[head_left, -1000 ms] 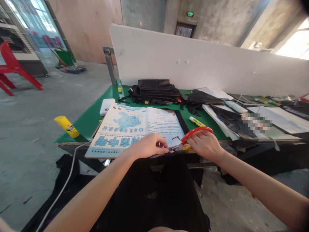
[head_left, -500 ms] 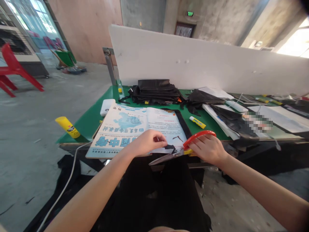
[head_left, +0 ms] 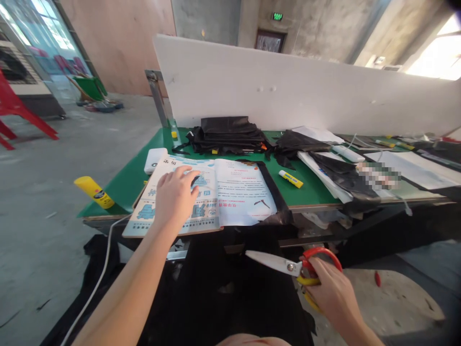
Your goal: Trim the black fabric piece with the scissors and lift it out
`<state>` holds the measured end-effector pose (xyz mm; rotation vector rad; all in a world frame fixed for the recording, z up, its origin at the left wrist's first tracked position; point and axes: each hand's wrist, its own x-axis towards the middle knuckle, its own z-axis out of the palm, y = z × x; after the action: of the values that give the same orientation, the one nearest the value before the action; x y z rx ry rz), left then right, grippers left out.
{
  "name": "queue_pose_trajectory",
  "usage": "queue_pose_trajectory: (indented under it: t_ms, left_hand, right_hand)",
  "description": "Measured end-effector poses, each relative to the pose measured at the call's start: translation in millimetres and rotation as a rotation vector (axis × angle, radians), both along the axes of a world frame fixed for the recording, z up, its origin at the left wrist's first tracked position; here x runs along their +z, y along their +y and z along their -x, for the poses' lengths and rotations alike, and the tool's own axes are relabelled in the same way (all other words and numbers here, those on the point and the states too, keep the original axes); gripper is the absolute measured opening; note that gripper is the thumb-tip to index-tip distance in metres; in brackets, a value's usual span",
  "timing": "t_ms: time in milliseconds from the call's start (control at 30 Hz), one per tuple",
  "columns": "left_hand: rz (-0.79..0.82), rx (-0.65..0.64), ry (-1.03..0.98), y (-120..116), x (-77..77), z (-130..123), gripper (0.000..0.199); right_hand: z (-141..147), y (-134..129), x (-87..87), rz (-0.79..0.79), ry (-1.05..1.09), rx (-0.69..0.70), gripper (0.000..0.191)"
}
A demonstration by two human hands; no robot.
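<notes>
My right hand [head_left: 333, 286] grips scissors [head_left: 293, 266] with red and yellow handles, held below the table edge over my lap. Their blades are together and point left. My left hand [head_left: 176, 197] hovers over the left page of an open book [head_left: 243, 190], its thumb and forefinger closed around a small black scrap [head_left: 195, 180]. The left page bears large blue print. Black sheet material [head_left: 272, 185] runs along the right page's side and lower right corner. A thin dark strip [head_left: 262, 203] rests on that page.
A stack of black sheets [head_left: 226, 134] stands behind the book. Glue sticks lie about, one yellow and white [head_left: 290, 179]; a large yellow tube [head_left: 94, 192] stands at the table's left corner. A white board [head_left: 288, 86] closes off the back. A white cable [head_left: 108, 264] hangs down at left.
My right hand has lowered the scissors from the book to above my lap. My left hand has moved up and left across the book with the black scrap, uncovering the right page.
</notes>
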<state>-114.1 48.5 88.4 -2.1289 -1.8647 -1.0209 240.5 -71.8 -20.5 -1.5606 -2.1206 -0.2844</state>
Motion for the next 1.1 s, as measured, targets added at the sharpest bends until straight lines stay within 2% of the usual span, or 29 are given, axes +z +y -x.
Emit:
queue_pose_trajectory:
  t_ms: [67,167,233,300,367,433,533,700,967,1100]
  left_hand:
    - [0.006,-0.024,-0.139,-24,-3.7,-10,0.024]
    - [0.229,-0.100,-0.647,-67,-23.5,-37,0.018]
    - [0.412,-0.190,-0.968,-90,-47.0,-58,0.019]
    - [0.580,-0.203,-1.219,-103,-73.5,-77,0.022]
    - [0.694,-0.169,-1.436,-106,-96.2,-92,0.028]
    - [0.720,-0.130,-1.585,-101,-110.5,-102,0.034]
    - [0.692,-0.085,-1.608,-89,-116.4,-108,0.040]
    - [0.590,-0.027,-1.536,-73,-111.5,-108,0.036]
    - [0.606,-0.016,-1.598,-69,-103.0,-112,0.031]
    - [0.633,-0.012,-1.613,-68,-105.0,-111,0.031]
  right_hand:
    - [2,-10,-22.3,0.136,0.195,-0.140,0.011]
    - [6,-21,-41.5,0.202,0.395,-0.117,0.016]
    - [6,-24,-47.0,0.162,0.406,-0.095,0.019]
    - [2,-23,-51.3,0.094,0.376,-0.160,0.023]
    - [-3,-17,-56.7,-0.019,0.319,-0.259,0.026]
    - [-9,-6,-63.0,-0.159,0.175,-0.317,0.028]
    - [-10,14,-71.0,-0.331,-0.057,-0.325,0.022]
    - [4,40,-78.3,-0.441,-0.165,-0.347,0.018]
    - [33,63,-76.7,-0.549,-0.068,-0.314,0.017]
    - [43,71,-71.5,-0.552,-0.047,-0.292,0.015]
